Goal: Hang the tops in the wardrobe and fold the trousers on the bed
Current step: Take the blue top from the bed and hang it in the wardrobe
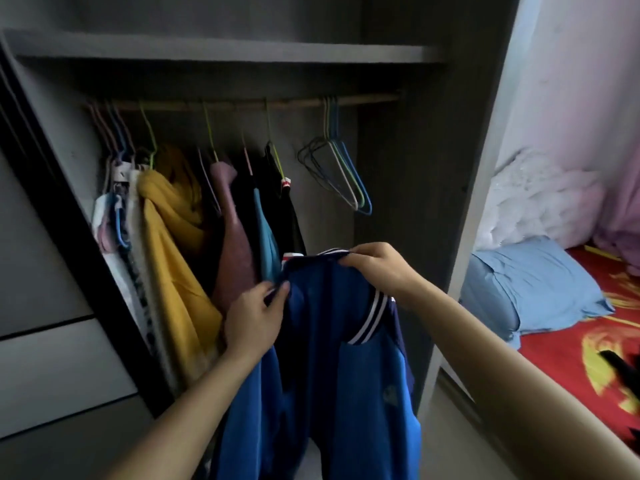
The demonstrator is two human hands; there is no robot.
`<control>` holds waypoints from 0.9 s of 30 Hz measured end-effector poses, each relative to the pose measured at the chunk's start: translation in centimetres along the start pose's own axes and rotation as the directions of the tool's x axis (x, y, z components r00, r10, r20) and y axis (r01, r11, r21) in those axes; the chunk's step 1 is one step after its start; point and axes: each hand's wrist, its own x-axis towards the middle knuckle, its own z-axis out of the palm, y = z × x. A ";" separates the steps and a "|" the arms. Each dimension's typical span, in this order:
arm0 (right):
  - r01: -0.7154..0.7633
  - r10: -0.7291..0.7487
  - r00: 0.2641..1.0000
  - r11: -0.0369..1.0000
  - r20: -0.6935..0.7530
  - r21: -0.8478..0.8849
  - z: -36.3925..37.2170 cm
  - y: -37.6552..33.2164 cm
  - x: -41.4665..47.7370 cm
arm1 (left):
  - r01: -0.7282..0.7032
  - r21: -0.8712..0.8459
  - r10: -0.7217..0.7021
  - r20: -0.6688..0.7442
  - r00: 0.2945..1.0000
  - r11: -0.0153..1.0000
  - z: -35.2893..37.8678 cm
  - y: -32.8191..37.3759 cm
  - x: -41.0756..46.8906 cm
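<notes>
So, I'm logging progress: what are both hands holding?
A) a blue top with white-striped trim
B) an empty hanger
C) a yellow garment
A: the left hand and the right hand both grip the blue top at its upper edge.

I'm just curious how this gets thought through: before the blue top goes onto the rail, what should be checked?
1. Grip on the blue top: ok, left hand and right hand both pinch its upper edge.
2. Hanger inside the top: cannot tell, none shows.
3. Supply of spare hangers: ok, a bunch hangs empty at the right of the rail.
4. Free room on the rail: ok, a gap lies left of that bunch.
5. Free hand to fetch a hanger: not ok, both are busy.
</notes>
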 end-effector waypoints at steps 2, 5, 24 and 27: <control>-0.062 0.054 0.993 0.996 0.109 0.066 0.8 -0.2 1.8 | -0.016 0.000 0.016 -0.183 0.983 1.000 -1.0 -0.4 2.7; -0.120 0.093 0.969 0.987 0.228 0.108 1.7 0.4 4.6 | -0.086 -0.080 0.063 -0.252 0.966 0.993 -1.5 -0.5 6.6; 0.134 -0.416 0.897 0.577 -0.149 -0.806 -3.6 0.0 24.7 | -0.159 -0.075 0.139 -0.215 0.967 0.984 4.0 1.7 14.7; 0.158 -0.428 0.897 0.549 -0.114 -0.821 -3.5 0.9 25.9 | -0.156 -0.040 0.142 -0.243 0.960 0.987 4.2 1.5 14.6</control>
